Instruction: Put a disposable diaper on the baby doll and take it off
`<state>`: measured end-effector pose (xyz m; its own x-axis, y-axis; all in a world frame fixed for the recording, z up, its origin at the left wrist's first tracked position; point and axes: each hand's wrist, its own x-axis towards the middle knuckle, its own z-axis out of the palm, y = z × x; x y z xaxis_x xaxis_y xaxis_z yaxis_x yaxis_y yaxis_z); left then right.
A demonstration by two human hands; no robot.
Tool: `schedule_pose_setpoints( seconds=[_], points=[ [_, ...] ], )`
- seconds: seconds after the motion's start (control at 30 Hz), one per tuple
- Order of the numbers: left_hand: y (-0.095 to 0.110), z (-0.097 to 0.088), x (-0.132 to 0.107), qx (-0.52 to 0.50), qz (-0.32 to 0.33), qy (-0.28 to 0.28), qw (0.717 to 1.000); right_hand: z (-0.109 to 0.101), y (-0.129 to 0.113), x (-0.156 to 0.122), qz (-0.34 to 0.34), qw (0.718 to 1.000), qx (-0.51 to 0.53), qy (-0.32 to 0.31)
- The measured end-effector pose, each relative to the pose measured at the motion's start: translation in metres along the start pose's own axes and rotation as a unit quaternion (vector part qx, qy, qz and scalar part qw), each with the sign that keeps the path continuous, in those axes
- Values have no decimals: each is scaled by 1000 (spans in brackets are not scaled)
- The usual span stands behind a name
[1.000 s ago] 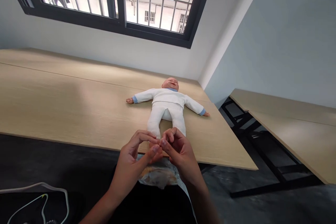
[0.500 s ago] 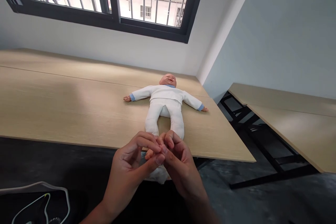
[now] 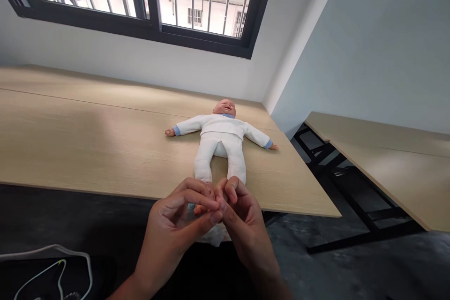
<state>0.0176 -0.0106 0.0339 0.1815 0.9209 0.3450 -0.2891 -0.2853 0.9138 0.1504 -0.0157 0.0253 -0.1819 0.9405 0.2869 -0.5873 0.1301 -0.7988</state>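
**Baby doll [image 3: 220,126] on its back, legs toward the near table edge**

Doll: white long-sleeved top and white trousers, with blue cuffs and a blue collar. It lies face-up on a pale wood table [image 3: 87,140], arms spread, head toward the far wall [image 3: 351,47], legs running to the near edge.

Left hand [image 3: 174,225]: fingers curled, thumb crossing inward, fingertips against those of the other hand at the end of the doll's legs.

Right hand [image 3: 242,222]: fingers bent, fingertips drawn together at the same spot. Whether either hand grips something small there cannot be told; the fingers hide it.

Between the hands: a small skin-toned shape [image 3: 199,209], possibly a doll's foot, and a blue scrap [image 3: 191,206], too hidden to identify.

Below the hands: a crumpled white item [image 3: 214,236], its kind unclear, at the table's near edge.

Also present: a black-framed window [image 3: 153,0] with metal bars, above the table; a second pale table [image 3: 386,171] on black metal legs [image 3: 337,168], at right; a white cable [image 3: 45,255], lower left.
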Motion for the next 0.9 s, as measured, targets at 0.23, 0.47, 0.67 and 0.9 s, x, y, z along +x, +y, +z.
schedule_pose_setpoints(
  seconds=[0.23, 0.47, 0.67, 0.9],
  points=[
    [7, -3, 4, -34, -54, -36, 997, 0, 2, -3, 15, 1000, 14, -18],
    [11, -5, 8, -26, -108, -51, 992, 4, -3, -8, -60, 993, -98, 37],
    [11, -7, 10, -1, -129, -82, 988, 5, -2, -11, -86, 987, -127, 53],
    [13, -9, 13, 47, -123, -113, 985, 6, -3, -13, -173, 953, -237, 81]
  ],
)
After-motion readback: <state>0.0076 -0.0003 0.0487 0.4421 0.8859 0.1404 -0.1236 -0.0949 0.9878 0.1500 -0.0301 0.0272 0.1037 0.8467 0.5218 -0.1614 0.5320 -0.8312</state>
